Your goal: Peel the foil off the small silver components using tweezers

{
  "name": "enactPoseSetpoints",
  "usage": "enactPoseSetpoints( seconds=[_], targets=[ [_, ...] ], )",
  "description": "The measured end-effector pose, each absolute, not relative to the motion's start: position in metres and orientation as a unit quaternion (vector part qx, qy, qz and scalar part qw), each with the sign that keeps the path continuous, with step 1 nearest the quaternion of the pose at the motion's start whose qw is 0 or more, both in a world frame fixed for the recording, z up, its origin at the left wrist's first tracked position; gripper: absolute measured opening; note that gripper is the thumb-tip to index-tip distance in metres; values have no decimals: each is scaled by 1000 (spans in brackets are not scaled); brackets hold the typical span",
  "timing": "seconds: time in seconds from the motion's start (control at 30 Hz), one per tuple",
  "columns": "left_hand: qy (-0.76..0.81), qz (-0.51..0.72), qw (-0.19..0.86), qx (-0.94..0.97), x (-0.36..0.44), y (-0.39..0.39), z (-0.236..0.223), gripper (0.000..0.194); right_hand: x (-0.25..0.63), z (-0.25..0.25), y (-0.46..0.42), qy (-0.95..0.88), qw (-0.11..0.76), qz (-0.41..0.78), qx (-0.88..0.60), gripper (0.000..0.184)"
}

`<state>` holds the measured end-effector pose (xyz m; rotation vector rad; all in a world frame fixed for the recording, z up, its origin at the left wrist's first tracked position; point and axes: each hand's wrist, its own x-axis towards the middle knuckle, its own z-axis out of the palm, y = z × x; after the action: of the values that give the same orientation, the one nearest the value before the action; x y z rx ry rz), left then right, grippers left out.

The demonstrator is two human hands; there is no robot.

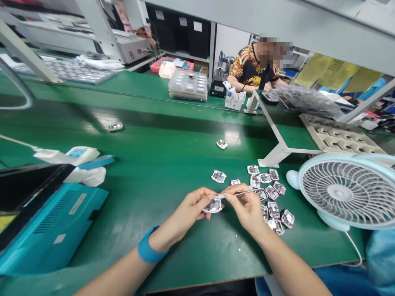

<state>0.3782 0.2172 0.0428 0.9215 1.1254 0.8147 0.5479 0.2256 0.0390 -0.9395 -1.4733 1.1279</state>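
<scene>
My left hand [198, 202], with a blue band [151, 246] round its wrist, is closed on a small watch-like case [213, 205] whose inner parts face up. My right hand [247, 205] is closed on thin metal tweezers [245, 191]. The tweezers' slim shaft sticks out to the right, and their other end is hidden by my fingers. My right fingertips meet the upper edge of the case. Several similar open cases [273, 209] lie in a group just right of my right hand. Another case [219, 176] rests beyond my left hand.
A light blue fan [339, 192] stands at the right, beside a white metal bracket [274, 154]. At the left are a teal box-like device [58, 230] and a power strip [82, 154]. Stacked clear trays [188, 86] sit farther back, and a co-worker [247, 65] sits opposite.
</scene>
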Motion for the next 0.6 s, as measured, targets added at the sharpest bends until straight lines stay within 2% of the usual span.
enactPoseSetpoints(
  seconds=[0.23, 0.6],
  targets=[
    [498, 358, 671, 416, 378, 218, 42, 30, 549, 42, 226, -646, 492, 429, -395, 7],
    [477, 362, 689, 407, 377, 217, 44, 24, 548, 39, 226, -627, 510, 454, -375, 6]
  ],
)
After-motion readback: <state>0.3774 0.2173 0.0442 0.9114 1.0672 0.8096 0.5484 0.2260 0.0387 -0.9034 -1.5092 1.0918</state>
